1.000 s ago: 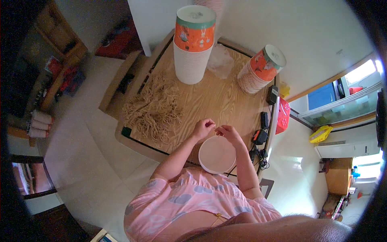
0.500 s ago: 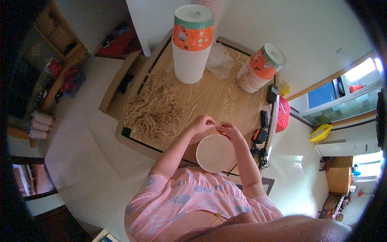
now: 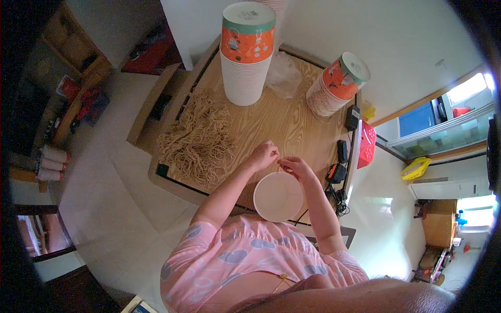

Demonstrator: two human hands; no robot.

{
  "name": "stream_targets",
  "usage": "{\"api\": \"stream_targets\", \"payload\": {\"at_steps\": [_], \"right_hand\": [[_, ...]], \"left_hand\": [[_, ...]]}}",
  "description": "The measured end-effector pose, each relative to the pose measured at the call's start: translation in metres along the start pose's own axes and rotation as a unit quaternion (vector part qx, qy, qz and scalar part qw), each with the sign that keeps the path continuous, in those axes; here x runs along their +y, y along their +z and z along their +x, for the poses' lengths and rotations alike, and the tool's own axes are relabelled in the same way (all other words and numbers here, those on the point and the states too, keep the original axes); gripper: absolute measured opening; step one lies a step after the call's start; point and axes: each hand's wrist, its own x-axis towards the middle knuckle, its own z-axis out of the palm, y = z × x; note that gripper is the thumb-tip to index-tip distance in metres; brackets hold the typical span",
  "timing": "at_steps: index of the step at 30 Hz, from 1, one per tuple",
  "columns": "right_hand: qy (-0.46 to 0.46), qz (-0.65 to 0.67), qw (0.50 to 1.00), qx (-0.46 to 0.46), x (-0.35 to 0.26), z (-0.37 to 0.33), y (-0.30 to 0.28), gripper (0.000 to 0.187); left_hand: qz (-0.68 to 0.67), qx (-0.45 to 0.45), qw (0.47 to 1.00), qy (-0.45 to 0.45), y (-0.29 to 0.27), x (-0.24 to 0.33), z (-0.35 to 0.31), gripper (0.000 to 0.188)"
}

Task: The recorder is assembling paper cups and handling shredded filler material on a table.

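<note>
A white paper bucket stands against my front at the table's near edge, its open mouth facing up. Just past its far rim, my left hand is closed with the fingertips pinched together. My right hand pinches close beside it, above the bucket's far right rim. Whatever lies between the fingertips is too small to make out. A loose heap of tan twine strands spreads to the left of my hands on the wooden table.
Toward the back stands a tall upside-down stack of paper buckets, orange and green on top. A shorter stack leans at the back right, with a crumpled clear plastic bag between them. Black adapters and cables line the right edge.
My left hand has risen slightly and the fingertips of both hands have shifted a little. The bucket stays in place; the whole view has moved slightly.
</note>
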Motion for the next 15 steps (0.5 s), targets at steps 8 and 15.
{"api": "stream_targets", "payload": {"at_steps": [8, 15], "right_hand": [[-0.011, -0.030, 0.998, -0.063, -0.015, -0.018, 0.008, 0.015], [-0.036, -0.051, 0.996, -0.069, 0.000, -0.026, 0.014, 0.017]], "left_hand": [[0.016, 0.161, 0.986, -0.049, 0.002, 0.001, -0.003, 0.002], [0.024, 0.051, 0.997, -0.056, 0.004, -0.009, -0.017, 0.007]]}}
